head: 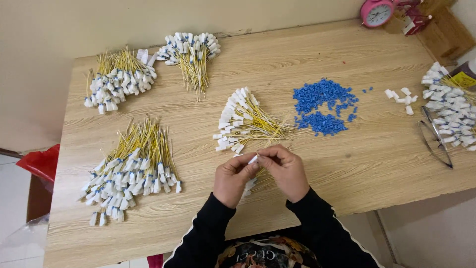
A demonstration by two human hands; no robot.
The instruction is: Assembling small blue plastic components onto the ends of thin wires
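- Fingertips of both my hands pinch together on one small white plug at the end of a thin yellow wire; fingers closed tight, no gap showing.
- Left hand grips from below, right hand from the side, thumbs meeting at the plug; both sit over the near table edge, just below the loose bundle.
- More white plugs poke out under my left palm, so I judge I'm holding a few wires there; can't tell how many.
- To do it well, I reckon: keep the plug steady with left, work small with right, don't bend the wire.
- Loose bundle of yellow wires with white plugs lies just above my hands, fanned out, ends near my knuckles; easy to snag.
- Blue pile of small plastic bits sits right of that bundle, near, within reach.
- Three finished-looking bundles with white-and-blue ends: near left, far left, far middle; well apart from my hands.
- Right edge: another heap of white plugs, a few loose white pieces, and a metal tool, maybe scissors or tongs.
- Pink clock at the far corner.
- Wooden table; nothing blocks my hands.
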